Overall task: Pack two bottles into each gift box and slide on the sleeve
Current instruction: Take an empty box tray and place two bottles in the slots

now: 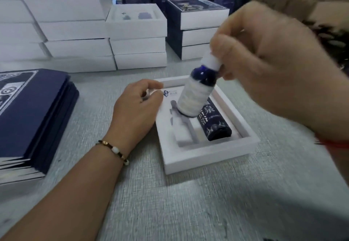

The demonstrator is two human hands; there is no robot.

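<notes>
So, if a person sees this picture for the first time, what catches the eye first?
Probably the right hand, holding a blue bottle by its white cap, tilted above the open white gift box at centre. One dark bottle already lies inside, while the left hand rests at the box's left edge.

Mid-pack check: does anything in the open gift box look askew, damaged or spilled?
Nothing stands out. The dark bottle lies flat in the right slot of the gift box. The right hand holds the second bottle tilted by its cap above the empty left slot, simply not yet seated. The left hand rests at the box's left edge. No spill shows.
</notes>
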